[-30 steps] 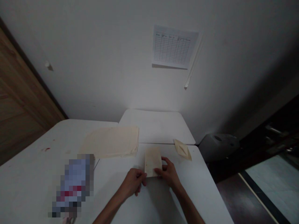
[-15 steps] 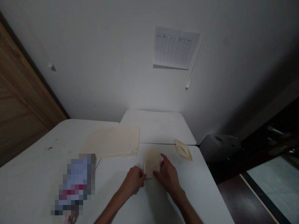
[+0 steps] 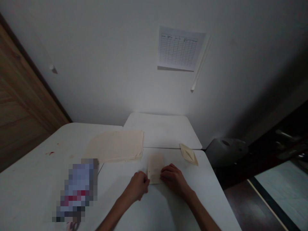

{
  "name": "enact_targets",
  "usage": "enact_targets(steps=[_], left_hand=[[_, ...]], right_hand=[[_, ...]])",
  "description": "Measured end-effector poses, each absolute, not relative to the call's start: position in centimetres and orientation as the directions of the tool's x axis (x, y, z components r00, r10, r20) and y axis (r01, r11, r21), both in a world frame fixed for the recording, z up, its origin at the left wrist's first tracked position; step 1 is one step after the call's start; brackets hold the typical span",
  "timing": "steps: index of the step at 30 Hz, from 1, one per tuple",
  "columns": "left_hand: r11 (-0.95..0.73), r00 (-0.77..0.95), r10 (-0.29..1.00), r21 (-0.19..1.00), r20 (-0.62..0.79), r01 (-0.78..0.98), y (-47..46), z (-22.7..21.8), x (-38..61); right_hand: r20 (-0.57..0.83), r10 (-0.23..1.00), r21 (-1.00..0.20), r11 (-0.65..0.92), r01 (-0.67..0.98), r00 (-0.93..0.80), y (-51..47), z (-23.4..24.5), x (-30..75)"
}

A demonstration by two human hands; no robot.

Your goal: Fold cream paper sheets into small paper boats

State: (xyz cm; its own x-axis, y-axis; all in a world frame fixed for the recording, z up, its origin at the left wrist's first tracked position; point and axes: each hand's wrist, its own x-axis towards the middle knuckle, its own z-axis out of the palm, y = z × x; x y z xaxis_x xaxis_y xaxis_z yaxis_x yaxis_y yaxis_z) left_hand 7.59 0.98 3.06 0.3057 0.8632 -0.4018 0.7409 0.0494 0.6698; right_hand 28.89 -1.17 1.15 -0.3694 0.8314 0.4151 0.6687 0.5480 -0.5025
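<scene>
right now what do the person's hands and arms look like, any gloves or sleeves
The left hand and right hand are bare, with no gloves. The left forearm and right forearm are bare too, and no sleeve reaches into view. No watch, ring, bracelet or marking shows, though the light is dim.

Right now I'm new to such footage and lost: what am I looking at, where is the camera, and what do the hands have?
No machine: a person works with bare hands, filmed by one head-worn camera looking forward and down. The left hand and right hand meet at the near edge of a small folded cream paper on the white table; pinching or only pressing, I cannot tell. Beyond it lie a stack of cream paper sheets and a folded cream paper shape. A printed grid sheet hangs on the wall.
</scene>
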Motion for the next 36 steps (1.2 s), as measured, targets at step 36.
enact_targets(steps=[36], left_hand=[[-0.261, 0.307, 0.95, 0.396, -0.056, 0.88, -0.7, 3.0, 6.0]], right_hand=[[0.442, 0.765, -0.381, 0.633, 0.673, -0.469, -1.1, 0.8, 28.0]])
